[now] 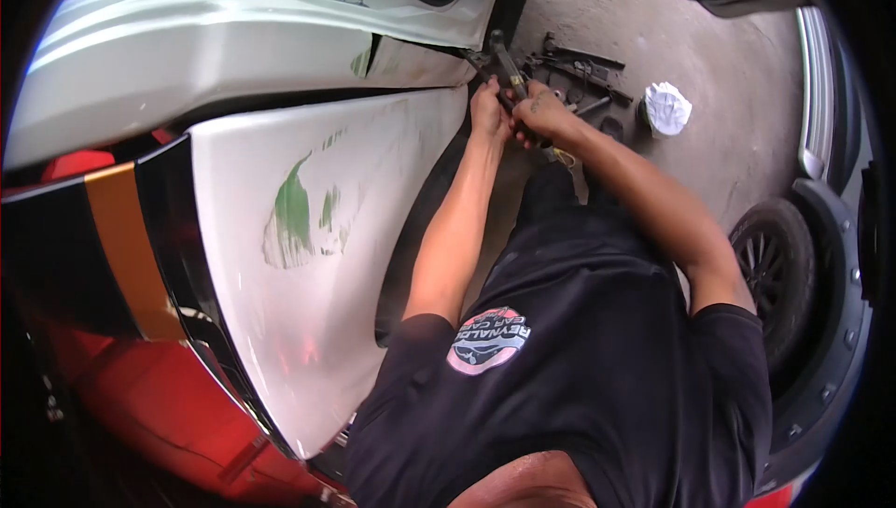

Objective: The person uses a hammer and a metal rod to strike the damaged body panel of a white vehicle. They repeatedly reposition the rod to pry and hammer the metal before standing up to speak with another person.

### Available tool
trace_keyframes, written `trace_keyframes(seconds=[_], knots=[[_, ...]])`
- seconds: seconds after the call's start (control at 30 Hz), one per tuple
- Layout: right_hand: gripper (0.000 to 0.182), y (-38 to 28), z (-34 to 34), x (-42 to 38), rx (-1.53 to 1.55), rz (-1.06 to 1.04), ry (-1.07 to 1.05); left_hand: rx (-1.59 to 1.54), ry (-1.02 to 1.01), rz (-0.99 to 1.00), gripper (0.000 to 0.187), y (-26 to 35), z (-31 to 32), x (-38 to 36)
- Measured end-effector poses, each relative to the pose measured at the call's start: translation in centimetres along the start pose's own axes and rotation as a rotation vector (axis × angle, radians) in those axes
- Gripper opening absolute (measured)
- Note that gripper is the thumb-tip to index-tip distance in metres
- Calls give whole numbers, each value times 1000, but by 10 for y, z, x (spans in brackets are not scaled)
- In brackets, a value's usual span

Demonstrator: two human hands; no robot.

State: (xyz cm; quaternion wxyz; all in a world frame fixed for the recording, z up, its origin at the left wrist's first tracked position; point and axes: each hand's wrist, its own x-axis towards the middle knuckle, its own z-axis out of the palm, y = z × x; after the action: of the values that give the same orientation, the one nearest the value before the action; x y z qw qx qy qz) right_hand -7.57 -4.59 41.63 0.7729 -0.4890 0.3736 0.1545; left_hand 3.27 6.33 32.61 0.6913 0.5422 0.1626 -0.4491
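My left hand (489, 112) and my right hand (543, 114) meet at the pointed tip of a white car fender panel (308, 321). Both are closed around a dark tool with a yellowish handle (508, 63) that rises between them toward the gap under the white car door (233, 32). The fender has a sanded patch with green primer showing (297, 214). My fingers hide the tool's lower end. My black shirt with a round logo (488, 340) fills the lower middle.
Several dark metal tools (581, 67) lie on the concrete floor beyond my hands, with a white crumpled bag (667, 106) to their right. A black wheel (777, 265) and dark bumper (835, 321) stand at right. Red bodywork (140, 396) sits at lower left.
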Motion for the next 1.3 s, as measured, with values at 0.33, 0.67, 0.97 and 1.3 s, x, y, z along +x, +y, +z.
trace_keyframes(seconds=[0.33, 0.67, 0.97, 1.3], knots=[[39, 18, 9, -42, -39, -376, 253, -98, -68, -87, 21, 4, 4, -2], [38, 42, 1, -28, -56, -446, 274, 133, -91, 13, 25, 3, -4, -40], [39, 15, -8, -40, -11, -346, 193, 1549, -276, 1219, 62, 11, 18, -76], [32, 69, -30, -90, -78, -591, 322, 1647, -598, 1308, 24, 28, 37, -50]])
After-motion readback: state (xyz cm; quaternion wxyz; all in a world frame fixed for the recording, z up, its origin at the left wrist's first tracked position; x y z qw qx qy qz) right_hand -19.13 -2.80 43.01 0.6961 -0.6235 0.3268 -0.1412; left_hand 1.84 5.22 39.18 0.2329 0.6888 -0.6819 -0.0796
